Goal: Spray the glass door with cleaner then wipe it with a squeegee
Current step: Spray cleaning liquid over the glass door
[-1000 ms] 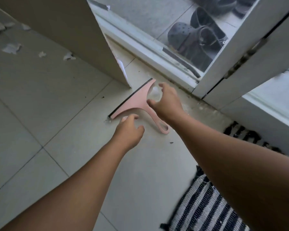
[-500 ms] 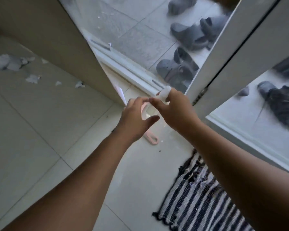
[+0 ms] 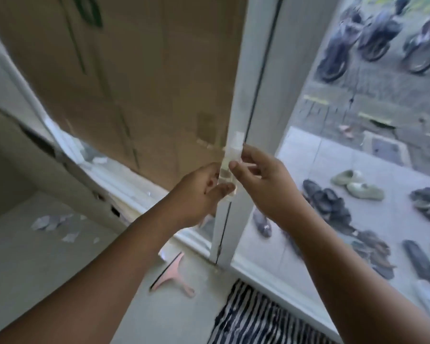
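A small clear spray bottle (image 3: pixel 230 161) is held upright in front of the white door frame (image 3: pixel 248 95). My right hand (image 3: pixel 263 180) pinches its upper part between thumb and fingers. My left hand (image 3: pixel 199 192) curls around its lower part from the left. The pink squeegee (image 3: pixel 171 275) lies on the tiled floor below my hands, near the door sill. The glass door pane (image 3: pixel 345 145) fills the right side of the view.
A black-and-white striped mat (image 3: pixel 258 319) lies at the foot of the door. Several shoes (image 3: pixel 338 202) and scooters (image 3: pixel 372 38) are outside behind the glass. A brown panel (image 3: pixel 134 83) stands on the left. Paper scraps (image 3: pixel 52 223) litter the floor.
Both hands rose from floor level with the bottle; the left hand closed onto its lower part. The view tilted up, so the squeegee now lies well below the hands.
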